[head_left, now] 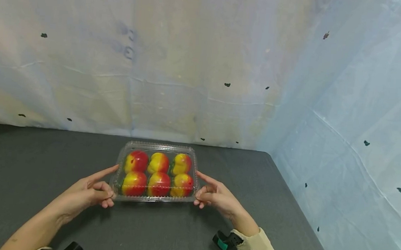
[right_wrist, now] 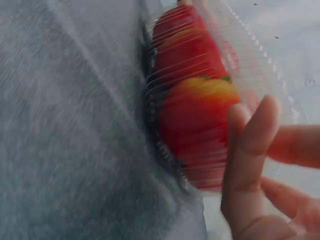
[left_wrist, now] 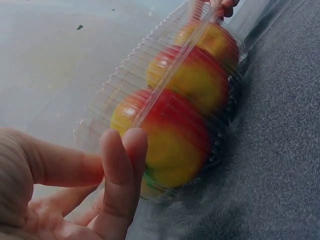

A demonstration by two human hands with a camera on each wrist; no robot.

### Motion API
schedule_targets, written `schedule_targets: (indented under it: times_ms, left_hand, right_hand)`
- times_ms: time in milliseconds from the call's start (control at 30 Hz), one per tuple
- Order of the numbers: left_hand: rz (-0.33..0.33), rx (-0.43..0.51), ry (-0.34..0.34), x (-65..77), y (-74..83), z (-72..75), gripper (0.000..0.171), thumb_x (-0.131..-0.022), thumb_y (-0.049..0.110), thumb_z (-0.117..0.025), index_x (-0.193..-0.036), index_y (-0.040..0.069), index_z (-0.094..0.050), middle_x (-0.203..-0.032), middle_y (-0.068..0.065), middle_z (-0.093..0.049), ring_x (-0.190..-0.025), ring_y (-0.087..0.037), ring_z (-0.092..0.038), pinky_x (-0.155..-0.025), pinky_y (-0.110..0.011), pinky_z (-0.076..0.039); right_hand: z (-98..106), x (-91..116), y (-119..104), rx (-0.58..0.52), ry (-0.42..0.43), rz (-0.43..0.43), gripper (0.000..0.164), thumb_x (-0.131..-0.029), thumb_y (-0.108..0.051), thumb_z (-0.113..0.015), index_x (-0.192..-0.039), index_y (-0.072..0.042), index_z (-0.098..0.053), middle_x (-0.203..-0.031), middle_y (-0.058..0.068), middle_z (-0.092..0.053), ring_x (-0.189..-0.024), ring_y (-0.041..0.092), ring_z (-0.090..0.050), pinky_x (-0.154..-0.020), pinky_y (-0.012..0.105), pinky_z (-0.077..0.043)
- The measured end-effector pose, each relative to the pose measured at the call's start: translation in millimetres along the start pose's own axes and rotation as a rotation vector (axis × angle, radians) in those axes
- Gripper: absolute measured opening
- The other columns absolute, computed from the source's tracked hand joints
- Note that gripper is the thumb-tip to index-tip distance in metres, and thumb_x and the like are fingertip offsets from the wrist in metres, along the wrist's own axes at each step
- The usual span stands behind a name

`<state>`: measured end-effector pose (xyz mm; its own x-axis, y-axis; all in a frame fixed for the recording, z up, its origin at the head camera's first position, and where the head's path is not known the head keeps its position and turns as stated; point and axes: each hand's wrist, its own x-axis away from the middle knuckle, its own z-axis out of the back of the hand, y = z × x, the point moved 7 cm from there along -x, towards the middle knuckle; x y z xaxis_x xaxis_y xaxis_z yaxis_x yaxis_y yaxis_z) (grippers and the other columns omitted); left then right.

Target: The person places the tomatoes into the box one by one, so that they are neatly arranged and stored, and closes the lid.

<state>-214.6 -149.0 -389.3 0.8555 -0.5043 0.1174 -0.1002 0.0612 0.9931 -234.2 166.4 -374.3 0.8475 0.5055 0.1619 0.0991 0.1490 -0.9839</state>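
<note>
A clear plastic clamshell box [head_left: 153, 200] holds several red-and-yellow fruits [head_left: 159, 184], set in two rows under its closed-looking lid. At the box's near left corner my left hand [head_left: 90, 192] pinches the rim between thumb and fingers, its index finger stretched along the left side. My right hand [head_left: 220, 199] pinches the near right corner likewise, index finger along the right side. Both wrist views show the ribbed front wall close to the cloth; whether the box's base touches the table, I cannot tell. The fruit's exact kind is unclear.
A dark grey cloth-covered table [head_left: 149, 235] lies under the box, its right edge sloping away. Pale sheeting [head_left: 191, 61] with small dark marks hangs behind, and more sheeting [head_left: 355, 133] stands along the right side. A black strap [head_left: 228, 240] circles my right wrist.
</note>
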Motion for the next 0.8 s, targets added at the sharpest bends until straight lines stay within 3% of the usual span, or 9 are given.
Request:
schedule_targets:
  times_ms: [167, 267, 433, 633, 800]
  left_hand:
    - [0.058, -0.025, 0.082, 0.1, -0.8, 4.2, 0.081, -0.096, 0.014, -0.056, -0.155, 0.008, -0.002, -0.087, 0.000, -0.063, -0.080, -0.020, -0.067, -0.079, -0.034, -0.056]
    - [0.073, -0.075, 0.149, 2.1, -0.1, 4.7, 0.074, -0.097, 0.013, -0.054, -0.154, 0.004, -0.009, -0.093, -0.005, -0.066, -0.081, -0.020, -0.069, -0.075, -0.034, -0.057]
    - [0.084, -0.205, 0.235, 11.4, 3.5, 5.0, 0.061, -0.100, 0.020, -0.052, -0.150, -0.003, -0.025, -0.104, -0.013, -0.066, -0.083, -0.020, -0.069, -0.073, -0.033, -0.058]
    - [0.107, -0.398, 0.365, 22.1, 13.7, 13.9, 0.051, -0.100, 0.032, -0.051, -0.139, 0.000, -0.048, -0.118, -0.018, -0.064, -0.083, -0.017, -0.068, -0.072, -0.033, -0.057]
    - [0.059, -0.573, 0.477, 25.9, 23.1, 16.4, 0.041, -0.100, 0.032, -0.051, -0.130, 0.005, -0.058, -0.102, -0.012, -0.070, -0.076, -0.015, -0.067, -0.063, -0.032, -0.054]
  right_hand:
    - [2, -2, 1, 0.012, 0.000, 0.014, 0.069, -0.092, -0.003, -0.058, -0.152, -0.012, -0.025, -0.086, 0.006, -0.066, -0.076, 0.012, -0.066, -0.070, 0.027, -0.056]
    - [6, -1, 1, 0.090, 0.025, 0.029, 0.066, -0.093, -0.008, -0.060, -0.151, -0.013, -0.029, -0.093, 0.012, -0.067, -0.078, 0.015, -0.066, -0.073, 0.033, -0.057]
    - [13, 4, -5, 0.266, 0.100, 0.135, 0.058, -0.094, -0.011, -0.060, -0.146, -0.005, -0.036, -0.110, 0.022, -0.063, -0.083, 0.017, -0.066, -0.079, 0.040, -0.057]
    - [23, 12, -17, 0.478, 0.291, 0.271, 0.045, -0.092, -0.013, -0.063, -0.135, -0.006, -0.052, -0.118, 0.022, -0.060, -0.094, 0.022, -0.066, -0.079, 0.029, -0.056]
    - [27, 20, -29, 0.689, 0.480, 0.453, 0.029, -0.091, -0.010, -0.065, -0.120, -0.009, -0.065, -0.108, 0.012, -0.064, -0.091, 0.023, -0.065, -0.073, 0.030, -0.056]
